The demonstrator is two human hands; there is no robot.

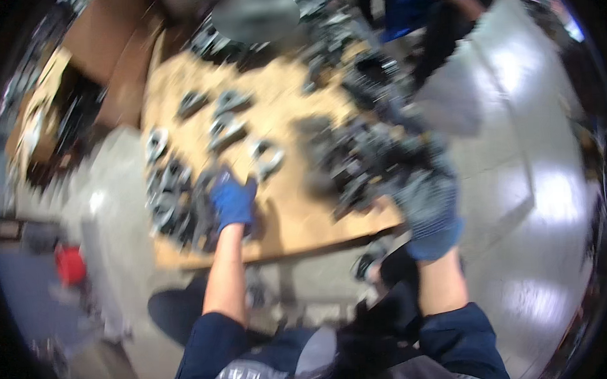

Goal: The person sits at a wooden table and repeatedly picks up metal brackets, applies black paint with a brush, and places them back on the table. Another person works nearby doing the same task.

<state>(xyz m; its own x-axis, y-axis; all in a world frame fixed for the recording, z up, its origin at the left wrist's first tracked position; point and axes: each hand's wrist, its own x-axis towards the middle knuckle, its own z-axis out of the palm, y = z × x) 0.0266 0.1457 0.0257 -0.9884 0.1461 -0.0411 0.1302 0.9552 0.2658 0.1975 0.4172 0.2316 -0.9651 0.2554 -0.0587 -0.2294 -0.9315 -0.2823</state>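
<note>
My left hand [233, 201], in a blue glove, reaches over the front left of a wooden tabletop [305, 220]. Its thumb stands apart from the fingers, which rest at a cluster of grey metal parts [172, 202]; I see nothing gripped. In a grey-blue knit glove, my right hand [426, 208] is at the table's right edge, beside a heap of dark grey metal parts [356, 157]. Motion smears its fingers, so any hold is hidden. Between the hands lies a single ring-shaped grey part [267, 157], with several similar ones farther back.
More metal parts are heaped at the far edge, around a round grey disc [255, 15]. A person in dark clothing [445, 27] stands at the far right with something blue. Cardboard boxes [111, 45] are at the far left. A red object [70, 264] lies left of the table.
</note>
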